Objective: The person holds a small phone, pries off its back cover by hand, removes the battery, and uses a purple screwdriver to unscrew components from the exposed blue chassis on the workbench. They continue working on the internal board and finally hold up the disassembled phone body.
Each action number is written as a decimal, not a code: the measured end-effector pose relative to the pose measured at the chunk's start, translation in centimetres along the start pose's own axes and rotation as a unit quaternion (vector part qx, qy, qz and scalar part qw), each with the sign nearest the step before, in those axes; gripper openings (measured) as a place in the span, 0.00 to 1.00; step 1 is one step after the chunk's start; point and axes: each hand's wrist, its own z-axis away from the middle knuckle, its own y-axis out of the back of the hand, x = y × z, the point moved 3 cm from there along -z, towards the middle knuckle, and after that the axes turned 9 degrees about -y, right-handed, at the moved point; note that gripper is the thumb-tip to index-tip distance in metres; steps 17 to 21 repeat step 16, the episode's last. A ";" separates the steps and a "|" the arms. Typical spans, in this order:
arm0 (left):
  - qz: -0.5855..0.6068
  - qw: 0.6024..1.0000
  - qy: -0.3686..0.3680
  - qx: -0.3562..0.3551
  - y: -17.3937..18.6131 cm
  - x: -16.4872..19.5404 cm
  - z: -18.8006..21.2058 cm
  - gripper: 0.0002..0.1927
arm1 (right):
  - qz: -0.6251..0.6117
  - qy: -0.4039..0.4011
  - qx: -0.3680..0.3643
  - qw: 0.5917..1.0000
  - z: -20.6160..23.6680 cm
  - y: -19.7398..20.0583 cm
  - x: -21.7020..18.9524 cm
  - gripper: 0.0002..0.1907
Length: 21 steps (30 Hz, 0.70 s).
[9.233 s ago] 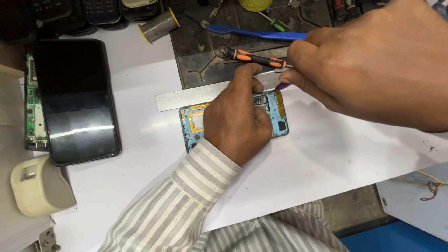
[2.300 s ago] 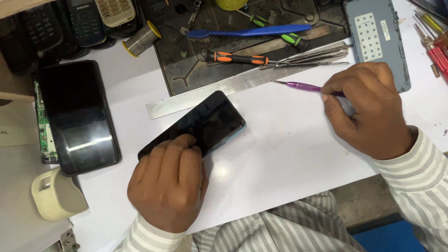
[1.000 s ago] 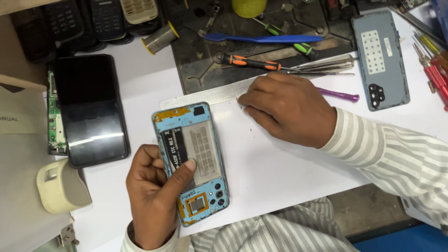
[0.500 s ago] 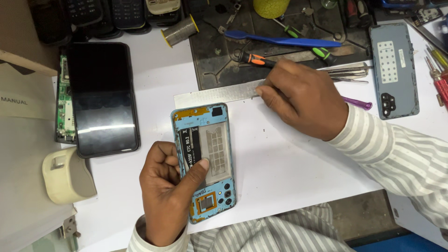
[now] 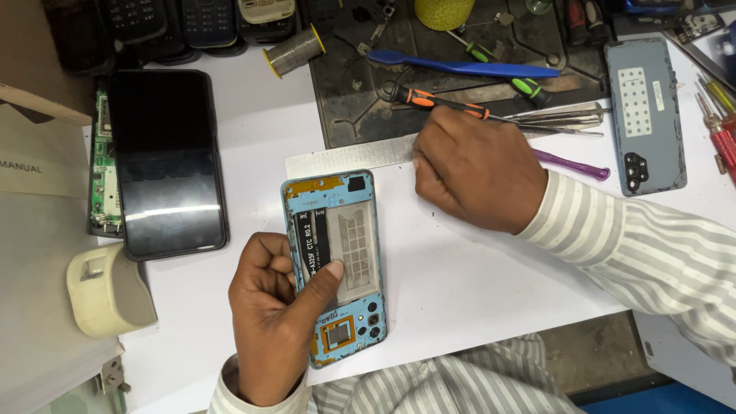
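I see my left hand (image 5: 272, 322) holding the opened phone (image 5: 337, 261) from its left edge, grip closed on it, thumb pressed across the inner face beside the black strip and grey plate. The phone lies back-open on the white sheet (image 5: 475, 284), its blue frame long side running away from me, camera cluster at the near end, just in front of the steel ruler (image 5: 349, 157).

My right hand (image 5: 475, 172) rests curled at the ruler's right end, knuckles up, fingers tucked under; I cannot tell whether that grip holds anything. Just beyond it lies the orange-and-black screwdriver (image 5: 441, 101) on the dark mat (image 5: 368, 100), with tweezers (image 5: 560, 116) to its right and a blue pry tool (image 5: 460, 67) farther back. A purple tool (image 5: 575, 165) pokes out from behind my right wrist on the sheet.

The grey back cover (image 5: 644, 115) lies face down to the right, well apart from the phone. To the left, a second phone (image 5: 165, 161) with a dark screen sits on the surface, a green circuit board (image 5: 101, 169) touching its left edge. A cream tape holder (image 5: 107, 291) stands near the left hand. A solder spool (image 5: 295, 52) sits at the mat's left corner, with old keypad phones (image 5: 176, 23) behind it. Red screwdrivers (image 5: 721, 130) line the right edge
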 end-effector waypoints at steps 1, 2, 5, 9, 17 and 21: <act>0.009 1.000 0.004 0.005 0.0 0.0 0.0 0.13 | 0.009 -0.017 -0.008 1.000 -0.1 0.0 0.2 0.07; 0.003 1.000 -0.001 0.002 0.1 0.0 0.0 0.13 | 0.018 -0.033 -0.015 0.999 -0.2 -0.1 0.2 0.08; -0.013 1.000 -0.010 -0.003 0.2 0.0 0.0 0.14 | -0.053 0.013 0.016 0.998 -0.3 0.2 -0.3 0.07; -0.021 1.000 -0.008 -0.003 0.1 0.0 0.0 0.14 | -0.057 0.044 0.036 0.997 -0.4 0.1 -0.9 0.06; -0.006 1.000 -0.012 -0.002 -0.1 0.2 -0.1 0.13 | -0.011 0.030 0.000 0.999 0.0 -0.6 -0.3 0.05; -0.006 1.000 -0.012 -0.002 -0.1 0.2 -0.1 0.13 | -0.011 0.030 0.000 0.999 0.0 -0.6 -0.3 0.05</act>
